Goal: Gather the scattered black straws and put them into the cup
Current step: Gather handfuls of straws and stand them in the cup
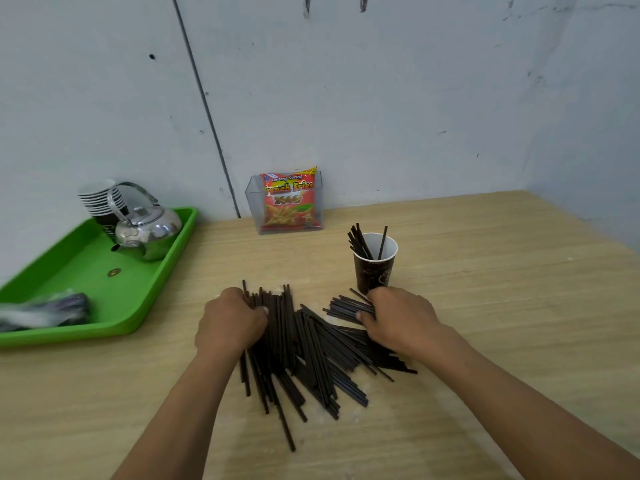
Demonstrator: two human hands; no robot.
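**Light cup, slippery straws: a tip-over waits beside the right grip**

The paper cup (pixel 374 268) stands upright on the desk (pixel 502 306), just beyond the right grip (pixel 398 315). That hand is curled round a small bundle of black straws (pixel 346 308). The left grip (pixel 230 322) is curled into the left edge of the main pile (pixel 304 344) and holds a handful there.

The cup looks light, and the few straws already inside (pixel 360 242) lean on its far-left rim. A knuckle, or a bundle pushed in at a slant, could well knock it over and spill them.

The straws are thin, smooth, stiff tubes, seemingly plastic, and they lie crossed at several angles. A loose handful may fan out or shed single straws. Uneven ends would probably catch on the rim.

The desk is pale wood-grain, seemingly slick enough for strays to roll.

At the left, a glossy green tray (pixel 86 271) carries a polished metal kettle (pixel 149 233), well apart from the work.
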